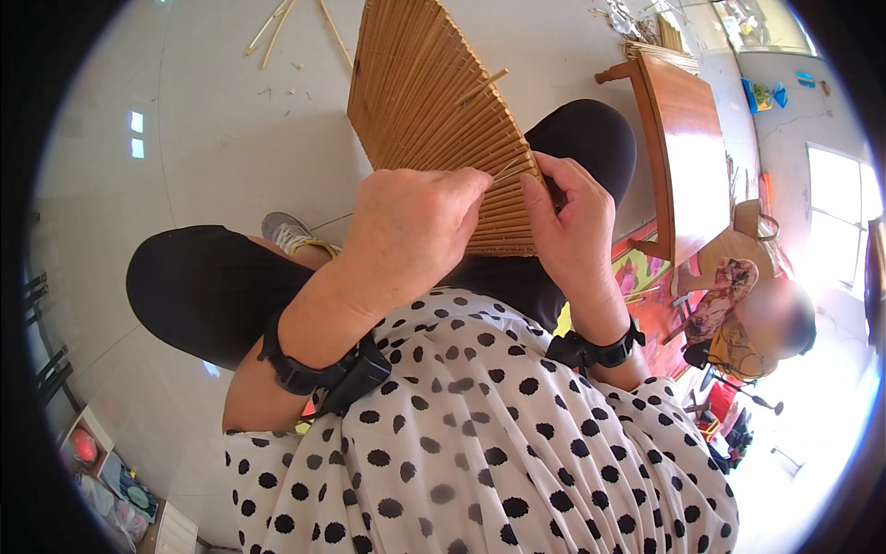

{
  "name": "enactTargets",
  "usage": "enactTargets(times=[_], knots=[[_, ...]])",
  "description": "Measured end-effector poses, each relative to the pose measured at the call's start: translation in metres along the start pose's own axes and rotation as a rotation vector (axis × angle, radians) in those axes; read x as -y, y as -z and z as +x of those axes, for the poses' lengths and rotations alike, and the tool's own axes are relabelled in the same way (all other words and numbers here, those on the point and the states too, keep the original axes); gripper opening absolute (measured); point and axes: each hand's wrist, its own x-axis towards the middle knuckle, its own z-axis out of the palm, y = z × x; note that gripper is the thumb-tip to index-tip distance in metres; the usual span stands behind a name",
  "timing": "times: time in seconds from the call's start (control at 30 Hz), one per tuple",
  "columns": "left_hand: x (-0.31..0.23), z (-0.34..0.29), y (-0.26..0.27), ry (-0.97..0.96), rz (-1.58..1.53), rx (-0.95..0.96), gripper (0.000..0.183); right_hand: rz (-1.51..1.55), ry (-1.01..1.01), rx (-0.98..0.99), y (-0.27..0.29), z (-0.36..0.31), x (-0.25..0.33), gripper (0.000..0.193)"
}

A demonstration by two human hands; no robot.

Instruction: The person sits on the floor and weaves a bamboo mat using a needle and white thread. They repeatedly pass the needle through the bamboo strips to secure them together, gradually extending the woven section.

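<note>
A brown mat of thin bamboo-like sticks, laid side by side and fanning out, rests over my lap and reaches away from me. My right hand grips its right edge, thumb on top and fingers behind. Close beside it, my left hand is closed in a pinch just above the sticks. A thin pale strand runs from those fingertips toward the mat's edge; its full length is hidden. One loose short stick juts out slantwise across the mat farther up.
Loose sticks and small scraps lie on the pale tiled floor beyond the mat. To the right stands a low wooden table, with a bundle of sticks past it. Another person sits at the right. Shelves are at lower left.
</note>
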Motion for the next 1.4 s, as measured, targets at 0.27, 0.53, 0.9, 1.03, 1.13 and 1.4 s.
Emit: enactTargets(times=[0.27, 0.53, 0.9, 1.03, 1.13, 1.4], knots=[[0.000, -0.001, 0.002, -0.004, -0.001, 0.002, 0.012, -0.008, -0.004, 0.012, 0.000, -0.001, 0.002, 0.022], [0.001, 0.000, 0.003, 0.010, -0.020, 0.004, 0.011, 0.010, 0.000, 0.002, -0.001, 0.001, 0.004, 0.022], [-0.001, 0.003, 0.006, -0.021, 0.021, 0.031, 0.004, 0.000, 0.047, 0.017, 0.000, -0.001, 0.002, 0.022], [-0.004, 0.007, 0.007, -0.030, 0.069, 0.056, 0.005, -0.016, 0.092, 0.016, 0.001, 0.000, 0.001, 0.022], [-0.004, 0.008, 0.003, -0.020, 0.058, 0.057, 0.004, -0.017, 0.128, 0.003, 0.000, 0.001, -0.002, 0.023], [-0.002, 0.007, 0.008, 0.051, -0.030, 0.070, 0.013, 0.150, 0.039, 0.039, 0.006, -0.005, -0.006, 0.030]])
